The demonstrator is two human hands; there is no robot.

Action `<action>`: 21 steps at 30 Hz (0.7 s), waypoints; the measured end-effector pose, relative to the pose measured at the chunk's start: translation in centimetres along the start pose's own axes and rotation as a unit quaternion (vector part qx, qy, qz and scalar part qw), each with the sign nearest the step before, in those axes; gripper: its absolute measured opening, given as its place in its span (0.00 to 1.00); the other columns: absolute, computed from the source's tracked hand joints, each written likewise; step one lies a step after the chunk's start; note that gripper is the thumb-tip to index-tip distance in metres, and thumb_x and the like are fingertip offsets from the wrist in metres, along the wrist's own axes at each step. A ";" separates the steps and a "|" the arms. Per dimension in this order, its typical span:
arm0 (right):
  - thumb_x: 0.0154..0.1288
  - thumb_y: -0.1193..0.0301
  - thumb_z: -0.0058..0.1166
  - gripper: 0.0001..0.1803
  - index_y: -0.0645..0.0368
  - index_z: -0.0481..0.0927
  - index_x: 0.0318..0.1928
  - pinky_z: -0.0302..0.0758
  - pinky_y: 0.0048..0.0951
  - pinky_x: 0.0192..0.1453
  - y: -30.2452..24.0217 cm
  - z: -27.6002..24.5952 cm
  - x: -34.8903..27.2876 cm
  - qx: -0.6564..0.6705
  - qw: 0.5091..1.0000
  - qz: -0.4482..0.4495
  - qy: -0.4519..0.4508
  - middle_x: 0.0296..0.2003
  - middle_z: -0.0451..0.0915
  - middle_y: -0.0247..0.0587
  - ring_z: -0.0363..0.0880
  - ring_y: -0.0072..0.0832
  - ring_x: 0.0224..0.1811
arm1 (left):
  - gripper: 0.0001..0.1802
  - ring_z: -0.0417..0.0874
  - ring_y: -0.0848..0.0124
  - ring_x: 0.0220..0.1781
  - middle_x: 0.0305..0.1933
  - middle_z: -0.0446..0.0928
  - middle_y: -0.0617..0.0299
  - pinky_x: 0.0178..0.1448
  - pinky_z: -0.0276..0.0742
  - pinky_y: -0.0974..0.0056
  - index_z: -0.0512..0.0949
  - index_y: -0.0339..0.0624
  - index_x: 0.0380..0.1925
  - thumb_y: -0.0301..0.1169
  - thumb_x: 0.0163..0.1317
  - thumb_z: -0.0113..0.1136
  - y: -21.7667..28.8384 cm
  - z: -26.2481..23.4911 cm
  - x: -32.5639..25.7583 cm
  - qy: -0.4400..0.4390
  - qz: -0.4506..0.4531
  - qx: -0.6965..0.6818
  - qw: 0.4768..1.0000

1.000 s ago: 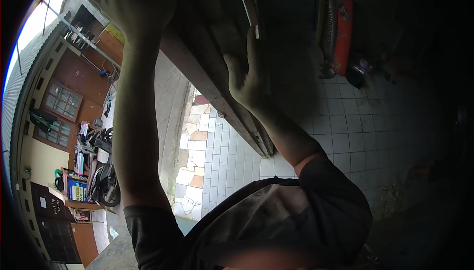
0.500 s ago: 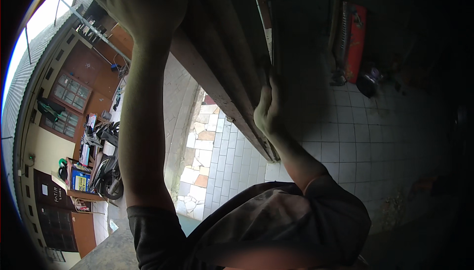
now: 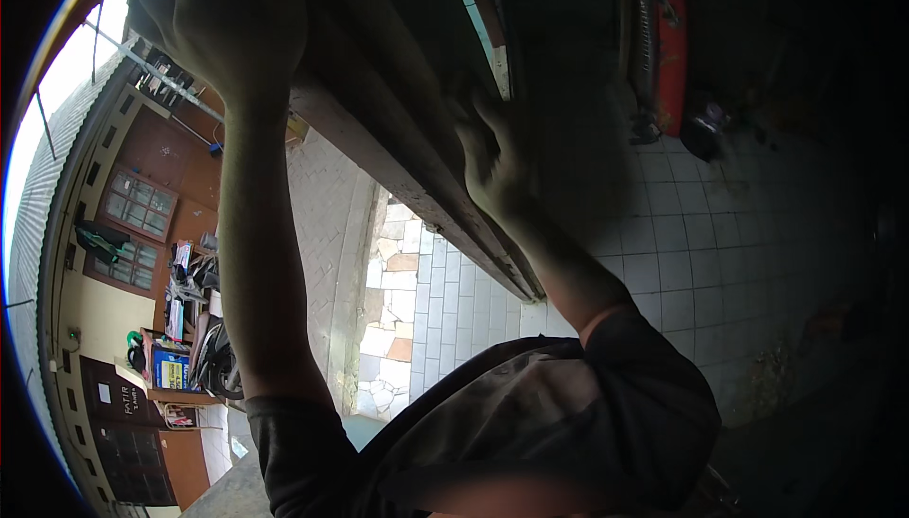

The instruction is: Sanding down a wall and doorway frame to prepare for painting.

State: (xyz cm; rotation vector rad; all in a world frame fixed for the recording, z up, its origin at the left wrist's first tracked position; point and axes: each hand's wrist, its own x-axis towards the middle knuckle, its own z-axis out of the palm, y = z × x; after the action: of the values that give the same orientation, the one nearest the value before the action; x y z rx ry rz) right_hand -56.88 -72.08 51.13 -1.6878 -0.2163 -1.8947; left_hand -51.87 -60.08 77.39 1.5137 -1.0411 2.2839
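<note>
A long, brownish wooden door frame (image 3: 379,163) slants from the upper middle down to the pale tiled floor. High at the upper left, my left hand (image 3: 232,30) is raised beside the frame's upper part, its fingers curled. A small light spot shows by those fingers; what they hold, if anything, is lost in shadow. Further right and lower, my right hand (image 3: 497,158) lies against the frame's dark inner side, fingers stretched out and apart, holding nothing. Both forearms are lifted away from my dark shirt (image 3: 530,404).
Pale tiles (image 3: 653,253) cover the dim room's floor at right, where a red panel-like object (image 3: 670,63) stands far back. Beyond the frame lie a stone-patterned strip (image 3: 388,281) and grey paving (image 3: 322,205). A motorcycle (image 3: 218,357) stands by the house across.
My left hand has shifted left and slightly down. My right hand has moved up and left along the frame, its fingers now spread wider. The view has turned slightly.
</note>
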 end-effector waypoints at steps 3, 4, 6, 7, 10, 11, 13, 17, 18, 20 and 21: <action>0.68 0.74 0.64 0.23 0.58 0.75 0.62 0.75 0.38 0.51 0.9 1.9 2.9 0.029 0.999 0.011 0.011 0.47 0.82 0.47 0.80 0.40 0.46 | 0.21 0.72 0.50 0.68 0.63 0.77 0.48 0.73 0.63 0.50 0.78 0.38 0.62 0.29 0.71 0.55 -0.1 0.5 -0.3 0.012 0.010 -0.001 1.000; 0.65 0.72 0.67 0.22 0.55 0.79 0.59 0.73 0.40 0.50 1.2 2.2 2.9 0.054 0.998 0.020 0.031 0.43 0.80 0.43 0.78 0.41 0.45 | 0.21 0.71 0.50 0.69 0.65 0.77 0.48 0.74 0.62 0.50 0.78 0.38 0.62 0.29 0.72 0.55 -0.2 0.3 -0.2 0.000 0.012 0.006 1.000; 0.65 0.74 0.67 0.22 0.57 0.79 0.58 0.73 0.40 0.52 2.2 1.1 -4.2 0.058 0.997 0.040 0.031 0.45 0.81 0.44 0.79 0.42 0.46 | 0.21 0.70 0.51 0.69 0.65 0.76 0.48 0.75 0.62 0.50 0.77 0.38 0.63 0.29 0.72 0.54 -0.5 0.6 -0.2 0.006 0.006 0.000 1.000; 0.67 0.76 0.64 0.20 0.59 0.77 0.58 0.75 0.40 0.56 1.6 -0.5 -7.1 0.028 0.998 0.051 0.017 0.48 0.81 0.46 0.80 0.42 0.50 | 0.21 0.70 0.51 0.70 0.65 0.76 0.48 0.75 0.62 0.50 0.77 0.38 0.63 0.30 0.72 0.54 -0.7 0.6 -0.4 0.009 -0.002 0.000 1.000; 0.71 0.80 0.59 0.18 0.61 0.76 0.59 0.77 0.39 0.61 -0.1 -2.2 -11.6 0.053 0.982 0.177 0.027 0.51 0.79 0.49 0.80 0.42 0.55 | 0.21 0.69 0.51 0.70 0.66 0.75 0.48 0.75 0.61 0.51 0.77 0.38 0.64 0.30 0.72 0.54 -0.6 1.1 -0.4 0.018 0.017 -0.004 1.000; 0.70 0.80 0.60 0.18 0.60 0.77 0.59 0.77 0.38 0.59 -0.1 -1.9 -11.5 0.042 0.982 0.180 0.036 0.52 0.78 0.48 0.80 0.41 0.54 | 0.21 0.69 0.51 0.70 0.66 0.75 0.48 0.75 0.61 0.51 0.77 0.38 0.64 0.30 0.72 0.54 -0.9 1.2 -0.4 0.014 0.018 -0.005 1.000; 0.69 0.77 0.61 0.18 0.61 0.77 0.58 0.74 0.36 0.55 -0.4 -0.7 -4.9 0.041 0.996 0.077 0.025 0.48 0.80 0.47 0.79 0.39 0.49 | 0.21 0.70 0.51 0.70 0.66 0.75 0.48 0.75 0.61 0.51 0.77 0.39 0.63 0.29 0.72 0.54 -1.2 1.1 -0.5 0.024 0.017 -0.016 0.999; 0.69 0.74 0.62 0.19 0.61 0.77 0.59 0.76 0.35 0.53 -1.1 1.0 0.7 0.052 0.999 -0.004 0.011 0.47 0.80 0.46 0.79 0.38 0.48 | 0.21 0.70 0.51 0.70 0.66 0.75 0.49 0.75 0.61 0.51 0.77 0.40 0.63 0.29 0.72 0.54 -1.1 0.8 -0.6 0.015 0.008 -0.010 1.000; 0.70 0.74 0.62 0.19 0.61 0.77 0.59 0.77 0.36 0.53 -0.7 1.4 -0.2 0.056 0.998 -0.010 0.018 0.48 0.79 0.46 0.79 0.39 0.47 | 0.21 0.70 0.51 0.70 0.65 0.75 0.49 0.75 0.62 0.51 0.78 0.40 0.63 0.29 0.72 0.55 -0.8 0.7 -0.7 0.013 0.001 -0.022 1.000; 0.72 0.74 0.59 0.21 0.60 0.72 0.63 0.78 0.38 0.54 -0.1 -0.2 -6.9 -0.006 1.000 0.017 -0.009 0.51 0.79 0.49 0.80 0.40 0.51 | 0.21 0.71 0.52 0.69 0.65 0.76 0.49 0.75 0.62 0.51 0.78 0.40 0.63 0.30 0.71 0.55 -0.8 0.4 -0.5 0.013 -0.007 -0.011 1.000; 0.73 0.74 0.58 0.23 0.61 0.69 0.65 0.78 0.39 0.55 0.1 -1.3 -10.5 0.041 0.997 0.065 0.005 0.52 0.78 0.51 0.80 0.40 0.52 | 0.21 0.71 0.52 0.69 0.64 0.76 0.50 0.74 0.63 0.51 0.78 0.40 0.62 0.30 0.71 0.56 -0.4 0.6 -0.6 0.015 0.010 0.004 1.000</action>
State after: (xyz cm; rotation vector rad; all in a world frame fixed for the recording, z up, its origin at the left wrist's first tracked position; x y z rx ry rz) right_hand -57.66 -69.47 40.92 -1.5984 -0.1740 -1.7729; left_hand -50.94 -60.07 77.24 1.4743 -1.0435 2.3195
